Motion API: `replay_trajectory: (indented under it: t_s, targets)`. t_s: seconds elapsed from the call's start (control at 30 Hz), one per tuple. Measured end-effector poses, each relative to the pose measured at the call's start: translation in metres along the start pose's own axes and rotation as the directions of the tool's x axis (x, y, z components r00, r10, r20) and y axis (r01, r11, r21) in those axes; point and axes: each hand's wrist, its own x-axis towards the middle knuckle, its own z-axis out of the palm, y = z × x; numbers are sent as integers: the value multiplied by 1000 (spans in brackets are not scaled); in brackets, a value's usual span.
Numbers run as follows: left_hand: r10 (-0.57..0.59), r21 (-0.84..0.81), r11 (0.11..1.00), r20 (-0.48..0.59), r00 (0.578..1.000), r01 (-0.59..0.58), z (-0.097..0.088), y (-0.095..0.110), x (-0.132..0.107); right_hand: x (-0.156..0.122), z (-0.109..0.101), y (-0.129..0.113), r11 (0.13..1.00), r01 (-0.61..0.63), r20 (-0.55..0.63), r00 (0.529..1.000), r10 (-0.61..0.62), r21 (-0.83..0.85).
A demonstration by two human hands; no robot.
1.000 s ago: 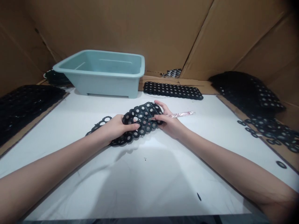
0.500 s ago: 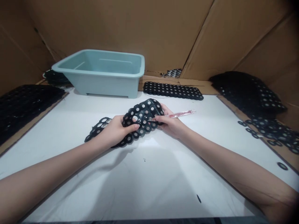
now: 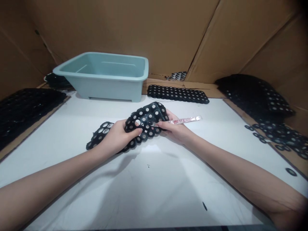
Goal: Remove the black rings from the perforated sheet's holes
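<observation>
My left hand (image 3: 116,136) grips a flexible black sheet of joined rings (image 3: 146,119), with the thumb lying across its middle. The sheet's far end droops to the left on the white surface. My right hand (image 3: 174,128) holds a slim pinkish translucent tool (image 3: 185,120) between thumb and fingers, and also touches the sheet's right edge. The tool's thin tip reaches in over the rings near my left thumb. Part of the sheet is hidden under both hands.
A pale teal plastic tub (image 3: 108,86) stands behind the hands. A strip of ringed sheet (image 3: 178,94) lies at the back, dark stacks (image 3: 29,112) at left, and a heap (image 3: 252,96) at right. Loose rings (image 3: 281,139) scatter right on cardboard, within cardboard walls (image 3: 120,29).
The tool has swung slightly, its tip staying among the rings near my left thumb. The sheet has turned a little in my hands, and my left hand has shifted slightly left.
</observation>
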Motion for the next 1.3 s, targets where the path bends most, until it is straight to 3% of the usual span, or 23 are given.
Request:
replay_trajectory:
  t_s: [0.23,0.53,0.83,1.0,1.3]
  targets:
    - [31,20,999,-27,999,-30,0,-1,-2,0,2,3,999,35,35,999,-35,-1]
    - [21,-27,999,-43,999,-22,2,1,-3,0,3,5,991,121,-5,993,-121,-63]
    - [-34,-84,996,-39,999,30,1,-2,1,-1,2,3,999,42,-40,998,-41,16]
    - [-29,-103,994,-71,997,22,1,-3,1,0,1,3,996,68,-72,995,-64,62]
    - [-1,-137,991,-93,996,-12,2,-4,1,-1,3,-1,999,49,-129,991,-46,23]
